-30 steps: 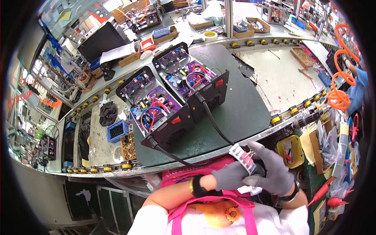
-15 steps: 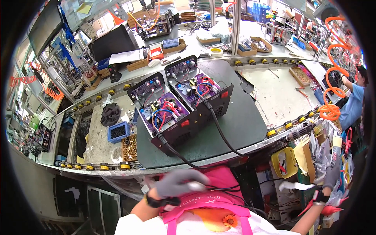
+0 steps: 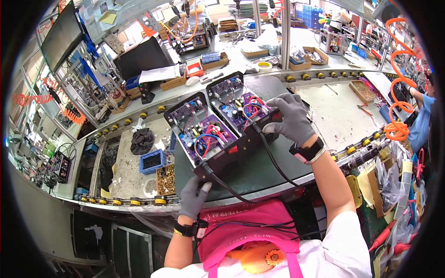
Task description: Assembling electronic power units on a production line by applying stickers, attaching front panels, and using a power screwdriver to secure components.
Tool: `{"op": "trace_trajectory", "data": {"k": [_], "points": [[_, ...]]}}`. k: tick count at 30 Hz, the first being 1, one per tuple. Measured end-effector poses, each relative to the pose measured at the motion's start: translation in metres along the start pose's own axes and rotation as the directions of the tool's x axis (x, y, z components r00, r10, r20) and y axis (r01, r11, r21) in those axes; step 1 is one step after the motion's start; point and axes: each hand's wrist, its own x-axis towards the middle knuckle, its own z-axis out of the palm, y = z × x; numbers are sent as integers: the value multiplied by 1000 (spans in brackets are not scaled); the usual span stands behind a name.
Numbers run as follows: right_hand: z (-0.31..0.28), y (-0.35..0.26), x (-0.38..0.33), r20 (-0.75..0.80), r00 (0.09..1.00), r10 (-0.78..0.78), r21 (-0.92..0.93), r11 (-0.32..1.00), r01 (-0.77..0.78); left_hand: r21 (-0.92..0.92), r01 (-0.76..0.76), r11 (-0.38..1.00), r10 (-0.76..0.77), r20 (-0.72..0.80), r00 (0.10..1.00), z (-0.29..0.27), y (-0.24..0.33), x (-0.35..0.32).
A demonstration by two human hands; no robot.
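Two open-topped black electronic units stand side by side on a dark green board (image 3: 259,171). The left unit (image 3: 204,134) and the right unit (image 3: 236,104) show purple circuit boards with red and blue wires. A black power cord (image 3: 278,162) runs from the right unit's front, and another cord (image 3: 227,186) from the left one's. Gloved in grey, my right hand (image 3: 293,121) grips the right unit's front right corner, thumb on the front face. My grey-gloved left hand (image 3: 193,198) is at the left unit's front left corner, thumb apart from the fingers; contact is unclear.
Left of the board are a blue bin (image 3: 152,161) of dark small parts and a box (image 3: 166,180) of brass-coloured pieces. Roller rails (image 3: 160,200) line the bench. An orange coiled hose (image 3: 396,129) hangs at right, near a person in a blue shirt (image 3: 421,116).
My right hand has come from the bags and tools at lower right up to the right unit. My left hand has moved from before the apron to the left unit's front corner.
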Motion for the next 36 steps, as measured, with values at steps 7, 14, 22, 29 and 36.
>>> {"op": "trace_trajectory", "data": {"k": [7, 14, 22, 29, 36], "points": [[9, 17, 22, 108, 991, -81, -104, 990, 93, 151, -116, 982, 75, 252, 965, -3, -10, 22], [9, 28, 30, 177, 981, -76, -35, 996, 83, 224, -260, 939, 168, 360, 918, -3, -21, 24], [2, -49, -19, 179, 973, -147, 51, 989, 140, 409, -214, 887, 26, 419, 908, -6, -41, 16], [41, -30, -18, 128, 990, -55, -182, 980, 78, 288, -303, 909, 280, 118, 953, 1, -67, 16], [10, 111, 21, -99, 995, 16, -147, 989, -31, 367, -489, 792, 365, 358, 860, -36, 50, 58]]}}
